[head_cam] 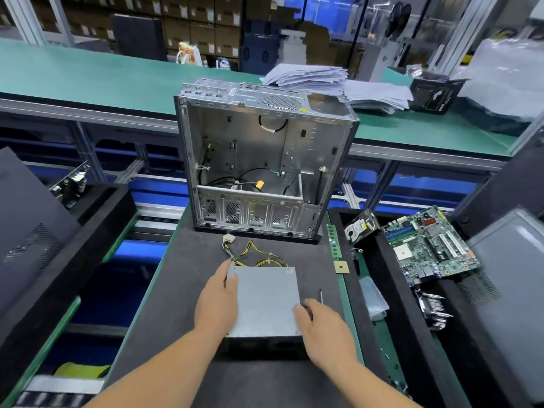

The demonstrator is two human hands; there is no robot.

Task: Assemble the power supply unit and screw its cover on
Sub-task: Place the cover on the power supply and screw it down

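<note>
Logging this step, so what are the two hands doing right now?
Left hand: open, fingers resting on the power supply unit.
Right hand: curled at the unit's right edge; grip cannot be told.

Both bare forearms reach forward from the lower edge of the view, the left hand [218,301] lying palm down with straight fingers and thumb spread, the right hand [322,322] palm down, its fingers curled round a thin tool.

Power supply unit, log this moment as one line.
grey metal power supply unit on black mat | left hand rests on cover | right hand grips screwdriver
</note>
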